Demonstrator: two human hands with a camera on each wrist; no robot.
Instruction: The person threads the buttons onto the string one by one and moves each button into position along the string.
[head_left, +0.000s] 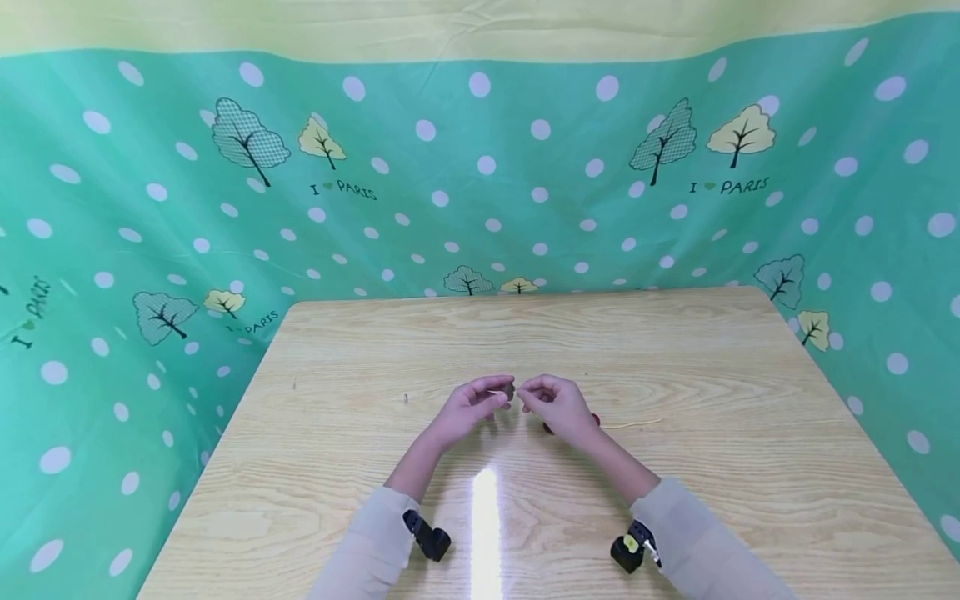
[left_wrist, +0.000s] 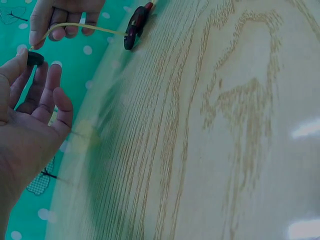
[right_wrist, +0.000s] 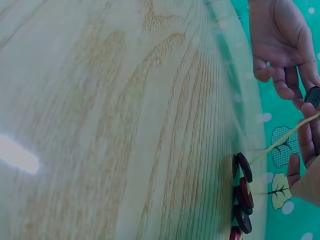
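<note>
Between thumb and fingertips my left hand (head_left: 467, 410) pinches a dark round button (right_wrist: 313, 96), seen nearly edge-on in the left wrist view. Close to its right, my right hand (head_left: 562, 410) pinches a thin yellow string (left_wrist: 75, 25) near its end, right at the button. Whether the string passes through this button cannot be made out. From the fingers the string runs down to a row of dark and red buttons (right_wrist: 243, 195) strung on it. That row lies on the table, mostly covered by my right hand in the head view.
The string's other end (head_left: 633, 423) stretches right across the wooden table (head_left: 337, 500). A few tiny dark specks (head_left: 406, 398) lie left of the hands. A green dotted cloth (head_left: 480, 183) hangs behind and beside the table.
</note>
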